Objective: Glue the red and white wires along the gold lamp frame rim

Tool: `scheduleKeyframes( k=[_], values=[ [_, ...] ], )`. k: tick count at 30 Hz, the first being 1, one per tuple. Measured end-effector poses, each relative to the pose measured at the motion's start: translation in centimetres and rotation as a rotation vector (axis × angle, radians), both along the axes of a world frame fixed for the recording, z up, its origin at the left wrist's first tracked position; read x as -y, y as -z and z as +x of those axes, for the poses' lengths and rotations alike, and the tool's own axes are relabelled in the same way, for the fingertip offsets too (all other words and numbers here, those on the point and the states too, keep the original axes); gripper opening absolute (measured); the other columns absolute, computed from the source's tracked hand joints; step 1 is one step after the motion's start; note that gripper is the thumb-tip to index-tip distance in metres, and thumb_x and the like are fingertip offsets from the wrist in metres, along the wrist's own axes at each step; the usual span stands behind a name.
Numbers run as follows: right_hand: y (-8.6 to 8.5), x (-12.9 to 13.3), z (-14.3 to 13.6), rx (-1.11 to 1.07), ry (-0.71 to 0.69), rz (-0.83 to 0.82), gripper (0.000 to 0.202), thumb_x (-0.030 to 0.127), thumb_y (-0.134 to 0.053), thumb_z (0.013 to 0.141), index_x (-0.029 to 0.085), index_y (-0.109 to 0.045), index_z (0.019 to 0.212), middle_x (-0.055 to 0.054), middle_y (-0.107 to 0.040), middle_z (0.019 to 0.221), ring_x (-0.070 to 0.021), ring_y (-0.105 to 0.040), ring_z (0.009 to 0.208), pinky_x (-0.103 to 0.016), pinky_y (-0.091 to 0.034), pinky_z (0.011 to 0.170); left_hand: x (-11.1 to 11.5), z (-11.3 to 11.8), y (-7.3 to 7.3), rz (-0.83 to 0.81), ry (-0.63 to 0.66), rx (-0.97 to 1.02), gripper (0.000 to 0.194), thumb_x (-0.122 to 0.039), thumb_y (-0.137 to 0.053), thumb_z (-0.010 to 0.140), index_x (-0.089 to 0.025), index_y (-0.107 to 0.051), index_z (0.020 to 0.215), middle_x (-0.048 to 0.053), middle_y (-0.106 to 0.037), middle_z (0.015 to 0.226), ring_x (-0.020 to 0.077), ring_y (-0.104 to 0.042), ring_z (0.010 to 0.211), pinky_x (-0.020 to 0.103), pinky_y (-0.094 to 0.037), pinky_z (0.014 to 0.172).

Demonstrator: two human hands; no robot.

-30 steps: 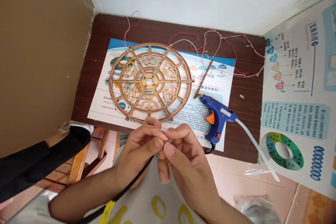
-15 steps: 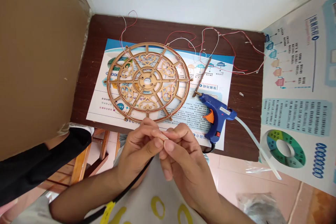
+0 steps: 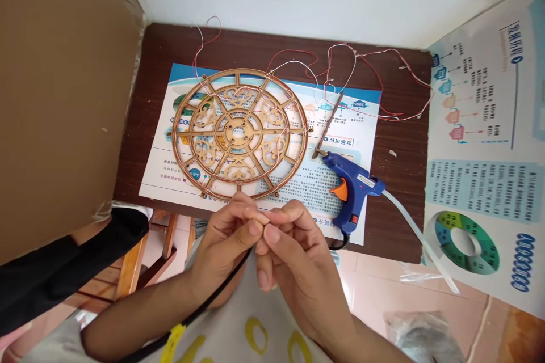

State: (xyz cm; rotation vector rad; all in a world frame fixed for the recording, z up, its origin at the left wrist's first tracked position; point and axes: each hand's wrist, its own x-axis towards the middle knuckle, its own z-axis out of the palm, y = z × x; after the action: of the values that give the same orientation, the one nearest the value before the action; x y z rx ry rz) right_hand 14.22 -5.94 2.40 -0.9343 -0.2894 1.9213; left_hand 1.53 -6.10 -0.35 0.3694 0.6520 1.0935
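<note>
Just nearer than the wheel frame point(image 3: 247, 135): left hand point(image 3: 219, 247) and right hand point(image 3: 309, 275), fingertips meeting.
Fingers: each thumb and forefinger pressed together; anything pinched is hidden.
Change: scarcely any; close fingertip handling continues.
Under wheel frame: printed sheet point(image 3: 153, 182).
Right of wheel frame: glue gun point(image 3: 357, 178), untouched.

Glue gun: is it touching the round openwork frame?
Apart. The head view shows a narrow strip of the printed sheet between the nozzle of the glue gun and the outer rim of the round openwork frame.
</note>
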Motion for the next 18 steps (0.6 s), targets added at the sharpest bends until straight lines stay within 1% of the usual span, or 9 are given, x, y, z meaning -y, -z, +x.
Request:
scheduleKeyframes(
  k=[3,7,11,14,18],
  values=[
    [-0.09,-0.09,-0.05,-0.006,0.009,-0.007,0.024,0.041,-0.089,0.099,0.026,-0.071,0.100,0.008,-0.074,0.076,-0.0052,-0.061,0.045,-0.018,-0.046,0.050,-0.07,-0.02,0.00,-0.019,-0.014,0.001,0.004,-0.035,-0.082,0.105,-0.035,-0.085,0.108,-0.008,-0.067,0.091,0.0011,-0.065,0.047,0.015,-0.060,0.050],
    [-0.19,-0.25,0.03,-0.025,0.005,-0.023,0.023,0.040,-0.090,0.099,0.026,-0.071,0.097,0.008,-0.075,0.076,-0.0044,-0.059,0.044,-0.018,-0.048,0.050,-0.10,-0.08,0.05,-0.013,0.008,0.032,0.005,-0.036,-0.081,0.106,-0.036,-0.084,0.109,-0.009,-0.067,0.086,0.0045,-0.070,0.050,0.017,-0.062,0.052],
    [-0.06,-0.28,0.05,-0.056,0.000,-0.032,0.020,0.037,-0.089,0.099,0.026,-0.073,0.097,0.008,-0.077,0.078,-0.0040,-0.062,0.045,-0.017,-0.048,0.052,-0.02,-0.17,0.29,-0.011,0.016,0.044,0.004,-0.035,-0.080,0.106,-0.034,-0.083,0.110,-0.008,-0.066,0.090,0.0040,-0.071,0.052,0.017,-0.061,0.053],
    [0.14,-0.25,-0.11,-0.072,0.010,-0.027,0.019,0.036,-0.089,0.100,0.026,-0.073,0.097,0.008,-0.076,0.077,-0.0050,-0.065,0.047,-0.016,-0.049,0.052,0.00,-0.16,0.56,-0.007,0.016,0.052,0.006,-0.037,-0.079,0.107,-0.033,-0.082,0.111,-0.008,-0.066,0.086,0.0029,-0.066,0.046,0.016,-0.055,0.047],
    [0.41,-0.33,-0.33,-0.057,0.015,-0.018,0.015,0.037,-0.084,0.104,0.025,-0.075,0.102,0.008,-0.074,0.073,-0.0073,-0.069,0.052,-0.018,-0.054,0.056,-0.18,-0.04,0.67,-0.038,-0.002,0.034,0.009,-0.039,-0.080,0.107,-0.030,-0.081,0.108,-0.009,-0.062,0.081,0.0004,-0.052,0.040,0.015,-0.045,0.040]
  ],
)
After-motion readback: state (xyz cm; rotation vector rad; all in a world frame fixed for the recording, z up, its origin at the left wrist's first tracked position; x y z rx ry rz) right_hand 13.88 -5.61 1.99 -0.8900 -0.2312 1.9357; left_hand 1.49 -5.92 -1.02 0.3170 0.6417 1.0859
